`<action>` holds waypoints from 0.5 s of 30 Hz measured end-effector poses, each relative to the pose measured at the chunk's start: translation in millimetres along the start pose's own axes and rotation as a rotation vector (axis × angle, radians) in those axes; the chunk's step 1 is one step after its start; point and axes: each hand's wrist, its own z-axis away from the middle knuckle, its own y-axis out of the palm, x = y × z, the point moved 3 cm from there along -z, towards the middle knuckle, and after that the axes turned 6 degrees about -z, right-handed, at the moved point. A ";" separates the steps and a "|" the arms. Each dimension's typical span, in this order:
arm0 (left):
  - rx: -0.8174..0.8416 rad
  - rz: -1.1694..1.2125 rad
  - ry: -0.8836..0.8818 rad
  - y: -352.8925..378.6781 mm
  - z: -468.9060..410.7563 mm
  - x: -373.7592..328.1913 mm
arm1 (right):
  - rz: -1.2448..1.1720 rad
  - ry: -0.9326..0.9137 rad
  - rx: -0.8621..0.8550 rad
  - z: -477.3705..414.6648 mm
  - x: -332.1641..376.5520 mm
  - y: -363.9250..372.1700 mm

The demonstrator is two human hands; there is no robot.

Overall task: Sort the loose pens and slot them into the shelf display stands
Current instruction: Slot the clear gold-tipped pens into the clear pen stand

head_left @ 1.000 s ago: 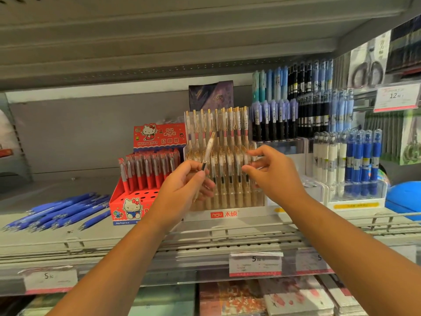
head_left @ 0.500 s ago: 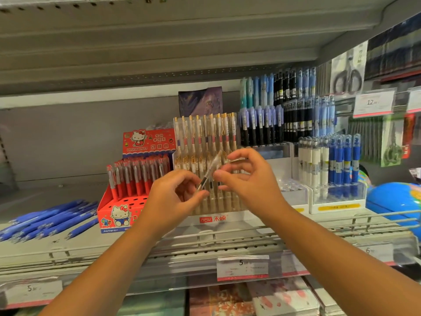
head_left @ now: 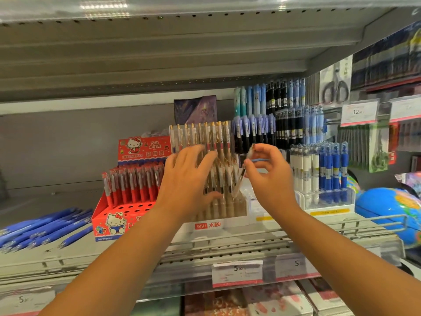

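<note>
Clear plastic pen (head_left: 238, 184) pinched near its top in our right hand (head_left: 271, 176).
Our left hand (head_left: 189, 181) spreads straight-fingered across the gold-clip pens (head_left: 200, 135) racked in the white-based display stand (head_left: 232, 222), hiding the lower rows; whether it touches them we cannot tell. The pen tilts, its blurred tip down at the front right slots. Beside the stand a red cartoon box (head_left: 118, 220) holds red pens (head_left: 134, 181); loose blue pens (head_left: 45, 229) on the shelf (head_left: 68, 254) are cut off at left.

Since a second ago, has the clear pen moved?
Yes: the pen went rightward along the pen stand, from the left hand to the right hand, tip now at the stand's right end.
</note>
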 end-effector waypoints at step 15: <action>0.096 -0.061 -0.026 30.4 6.4 17.2 | 0.377 -0.012 0.128 -0.5 -20.1 17.0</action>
